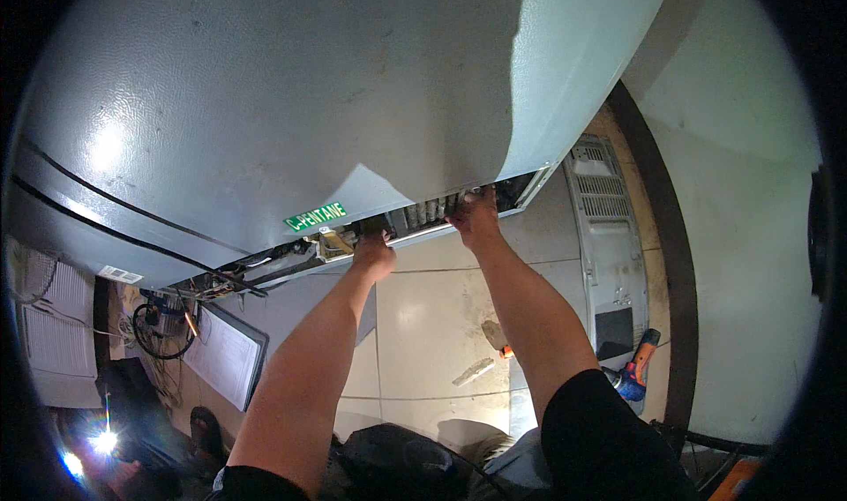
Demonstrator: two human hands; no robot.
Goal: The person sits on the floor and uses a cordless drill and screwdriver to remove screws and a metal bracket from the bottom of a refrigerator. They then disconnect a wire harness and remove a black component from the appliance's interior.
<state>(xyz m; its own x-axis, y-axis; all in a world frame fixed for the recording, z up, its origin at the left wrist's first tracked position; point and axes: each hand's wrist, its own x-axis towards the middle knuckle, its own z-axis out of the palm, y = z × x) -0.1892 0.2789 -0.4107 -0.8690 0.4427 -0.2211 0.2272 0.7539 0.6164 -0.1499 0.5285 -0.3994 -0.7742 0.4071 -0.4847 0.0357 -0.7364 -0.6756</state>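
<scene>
A large grey metal cabinet (353, 104), which looks like a refrigerator's back, fills the upper view with a narrow open compartment (331, 245) along its near edge. Inside it is a ribbed, coil-like grey part (428, 213). My left hand (376, 256) is closed at the left end of this part; its fingertips go into the dark gap. My right hand (478, 219) reaches in at the right end, fingers bent and partly hidden behind the edge. Left of my left hand, a yellowish bracket-like piece (335, 243) and loose wires show in the compartment.
A vented grey cover panel (609, 236) lies right, with a blue and orange cordless drill (637, 369) near it. A flat scraper-like piece (474, 371) lies on the tiles. Left are a white board-like panel (225, 351), a coiled black hose (154, 333) and bright lamps (104, 442).
</scene>
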